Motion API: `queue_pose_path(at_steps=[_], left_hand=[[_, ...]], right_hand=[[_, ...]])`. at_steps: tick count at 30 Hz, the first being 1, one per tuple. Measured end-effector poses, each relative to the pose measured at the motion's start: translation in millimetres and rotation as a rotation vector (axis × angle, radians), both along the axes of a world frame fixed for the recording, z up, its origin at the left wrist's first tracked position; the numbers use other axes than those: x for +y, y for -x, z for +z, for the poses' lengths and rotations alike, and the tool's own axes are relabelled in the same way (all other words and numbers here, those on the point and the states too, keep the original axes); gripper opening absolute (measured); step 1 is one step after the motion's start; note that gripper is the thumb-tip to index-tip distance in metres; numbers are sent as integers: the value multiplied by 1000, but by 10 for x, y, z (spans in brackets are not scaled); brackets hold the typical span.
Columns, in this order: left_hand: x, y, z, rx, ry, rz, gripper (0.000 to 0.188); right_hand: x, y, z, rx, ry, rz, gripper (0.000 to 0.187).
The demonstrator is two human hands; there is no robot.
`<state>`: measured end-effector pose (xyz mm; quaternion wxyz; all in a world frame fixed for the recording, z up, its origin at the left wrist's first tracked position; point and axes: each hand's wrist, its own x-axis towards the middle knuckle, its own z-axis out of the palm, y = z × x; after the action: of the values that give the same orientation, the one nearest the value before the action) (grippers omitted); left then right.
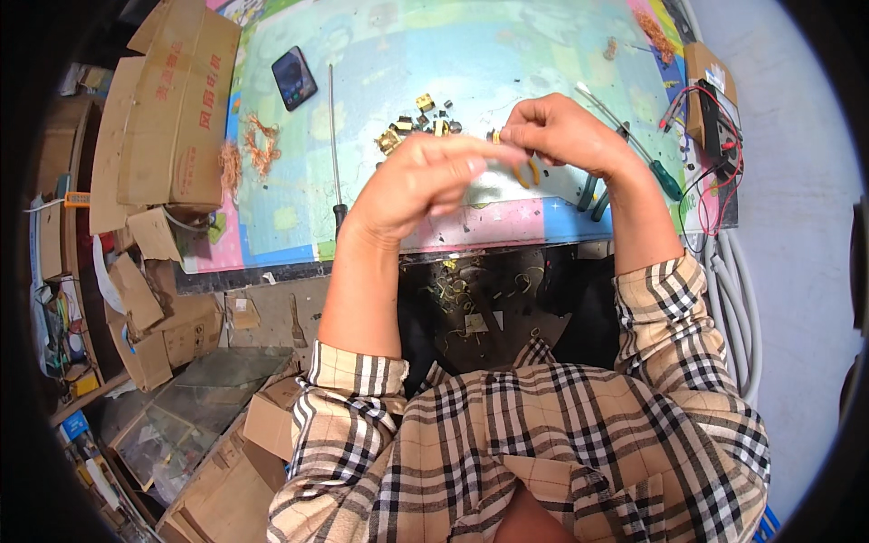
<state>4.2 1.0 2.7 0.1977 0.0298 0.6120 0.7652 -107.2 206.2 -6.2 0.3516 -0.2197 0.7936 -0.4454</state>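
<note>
My right hand (563,136) is closed in a pinch on a small yellow-and-black part (495,136), mostly covered by the fingers. Beside it, my left hand (418,181) is slightly blurred. Its index finger stretches toward the right fingertips, the thumb is apart and the other fingers are loosely bent. Just below the right fingers is a curved yellow strip (532,174); I cannot tell whether it is attached to the part. Behind my left hand lies a pile of small yellow and black pieces (441,127), partly hidden by that hand.
A screwdriver (333,136) and a phone (294,79) lie left on the table (380,45). Copper wire tangles (262,145) sit near a cardboard box (176,109). At right are green-handled pliers (593,195), a green screwdriver (665,179) and a meter with red and black leads (718,136).
</note>
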Motion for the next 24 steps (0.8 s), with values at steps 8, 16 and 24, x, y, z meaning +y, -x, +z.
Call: queue_pose_path(at_steps=[8, 16, 24], left_hand=[[90, 48, -297, 80, 650, 59, 35], [-105, 13, -18, 15, 68, -62, 42], [-103, 37, -89, 27, 271, 104, 43]], right_hand=[[-5, 30, 74, -198, 351, -173, 25], [23, 9, 39, 11, 89, -110, 23], [104, -32, 283, -176, 51, 365, 25]])
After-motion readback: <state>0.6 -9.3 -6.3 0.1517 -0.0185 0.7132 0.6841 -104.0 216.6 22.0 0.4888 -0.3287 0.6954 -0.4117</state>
